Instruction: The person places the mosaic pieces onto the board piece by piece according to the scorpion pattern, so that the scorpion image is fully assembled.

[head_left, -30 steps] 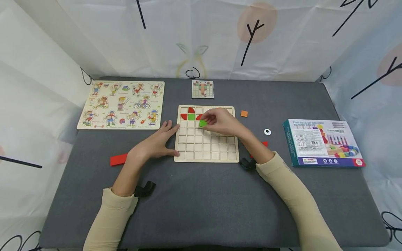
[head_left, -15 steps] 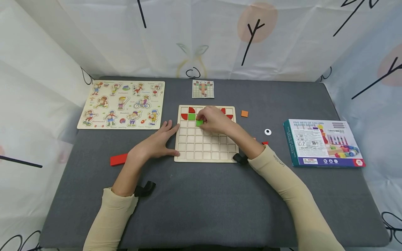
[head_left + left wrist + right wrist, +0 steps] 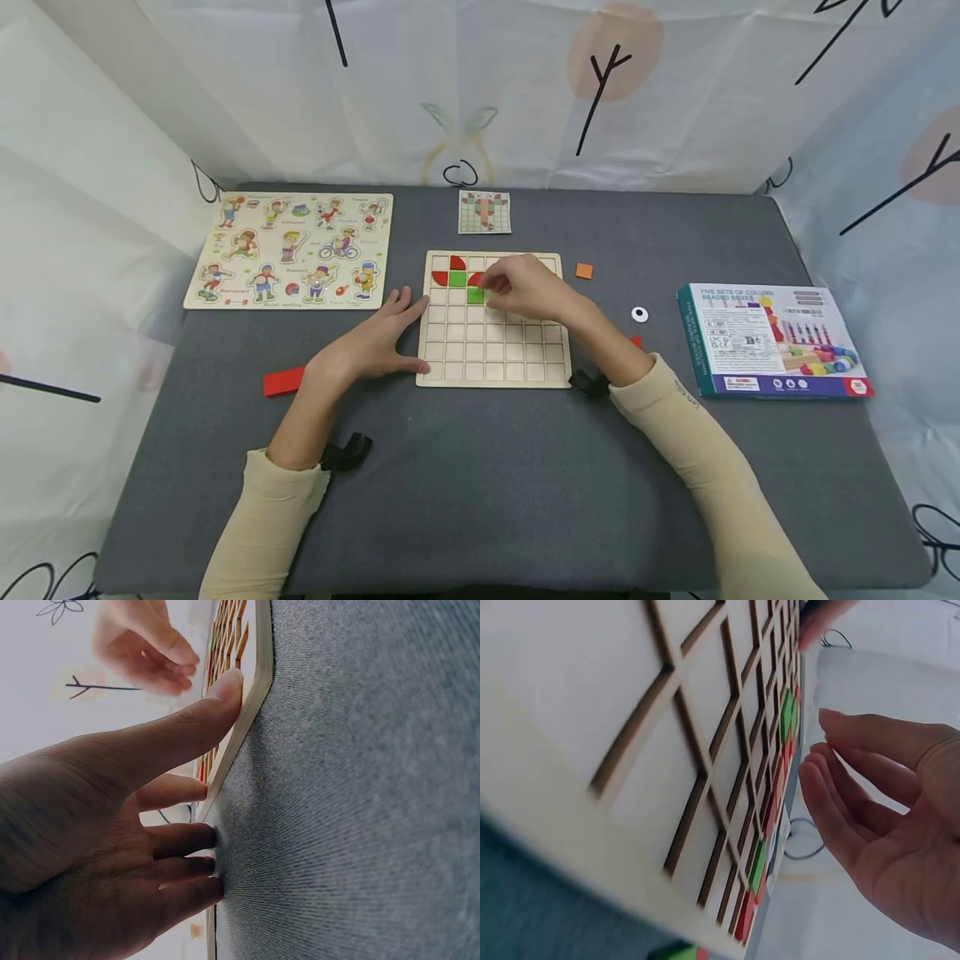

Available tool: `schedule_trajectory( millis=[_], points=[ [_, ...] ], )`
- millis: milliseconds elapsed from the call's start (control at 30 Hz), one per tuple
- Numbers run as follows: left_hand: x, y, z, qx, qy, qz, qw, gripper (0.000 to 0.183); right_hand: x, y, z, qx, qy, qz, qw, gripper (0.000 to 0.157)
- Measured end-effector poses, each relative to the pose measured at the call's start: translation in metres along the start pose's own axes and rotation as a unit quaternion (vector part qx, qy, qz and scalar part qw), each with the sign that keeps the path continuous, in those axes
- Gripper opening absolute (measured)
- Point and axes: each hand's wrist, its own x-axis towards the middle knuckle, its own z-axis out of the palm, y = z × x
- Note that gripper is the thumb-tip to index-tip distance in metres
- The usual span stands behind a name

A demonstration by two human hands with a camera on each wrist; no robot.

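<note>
Left of centre the left hand (image 3: 367, 340) spreads wide, thumb on the gridded board (image 3: 474, 352) mid-frame — above it the right hand (image 3: 531, 290), loosely bent, empty, beside an inlaid green tile (image 3: 476, 296) — patterned card (image 3: 483, 213) at upper centre

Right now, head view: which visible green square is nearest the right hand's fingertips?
The lower green square, beside the right hand; the upper green square sits one row up and one column left, farther off.

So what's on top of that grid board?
Red pieces and green squares sit in far cells of the board. From above, the right hand hides some cells; the right wrist view shows red and green there, too slanted to count.
</note>
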Motion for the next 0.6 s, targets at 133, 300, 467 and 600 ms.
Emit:
schedule_trajectory(
  millis=[133,300,467,600],
  points=[
    [0.000,0.001,-0.001,-0.001,-0.002,0.000,1.0000,0.110,-0.017,0.010,-0.008,0.041,0.010,0.017,0.999,0.027],
    [0.000,0.001,-0.001,0.000,-0.005,-0.001,1.0000,0.110,-0.040,0.021,-0.014,0.056,0.017,0.049,0.997,0.024],
    [0.001,0.000,0.000,0.001,-0.004,-0.002,1.0000,0.111,-0.065,0.033,-0.017,0.030,0.029,0.067,0.997,0.021],
    [0.001,-0.001,0.000,0.003,-0.003,-0.001,1.0000,0.111,-0.083,0.045,-0.019,-0.003,0.043,0.079,0.996,0.019]
  ],
)
